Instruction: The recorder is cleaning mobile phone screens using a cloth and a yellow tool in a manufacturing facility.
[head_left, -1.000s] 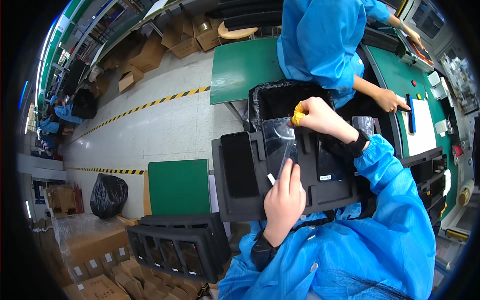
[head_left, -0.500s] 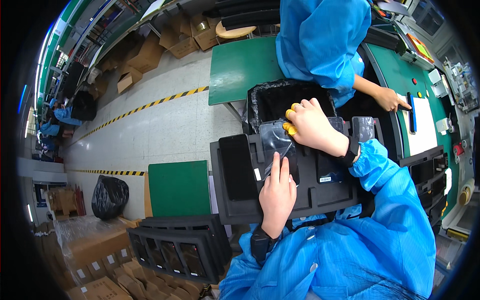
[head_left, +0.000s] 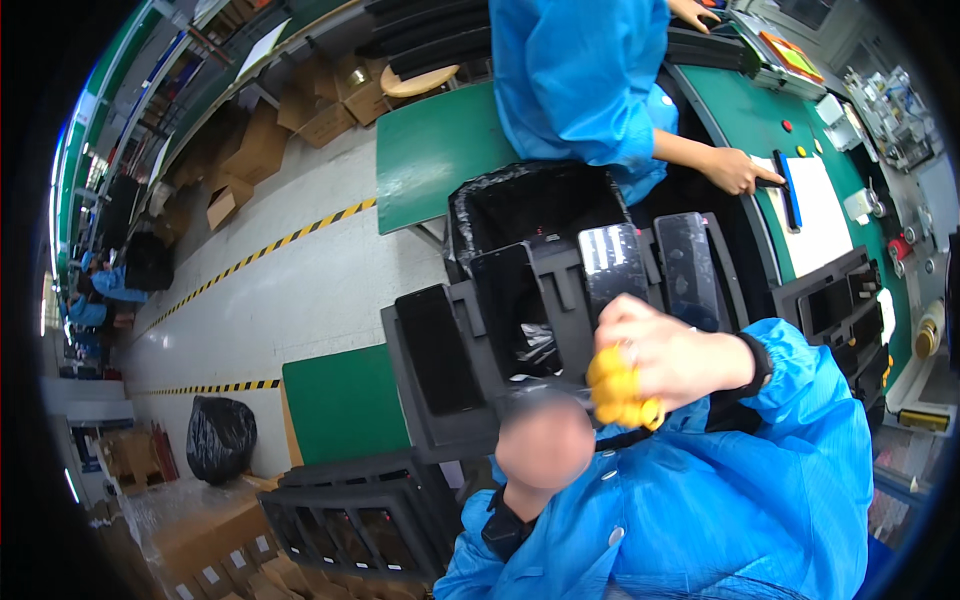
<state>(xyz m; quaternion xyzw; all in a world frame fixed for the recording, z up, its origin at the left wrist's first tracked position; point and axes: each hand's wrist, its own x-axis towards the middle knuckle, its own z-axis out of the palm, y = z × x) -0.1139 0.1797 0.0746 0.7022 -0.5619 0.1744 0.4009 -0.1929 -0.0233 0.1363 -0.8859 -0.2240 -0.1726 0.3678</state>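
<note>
Factory floor behind, black tray [head_left: 440, 420] in front. Right hand [head_left: 665, 360] (yellow fingertip covers) curled just below it, contents unclear. Left hand [head_left: 545, 445] blurred, grip untellable.

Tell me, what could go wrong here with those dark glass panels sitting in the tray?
The right hand and left hand are raised close together over the black tray, so a slip might knock a dark panel loose. The tray sits on the lap, not a table, so it could tilt. A co-worker's hand works close by and might bump it.
</note>
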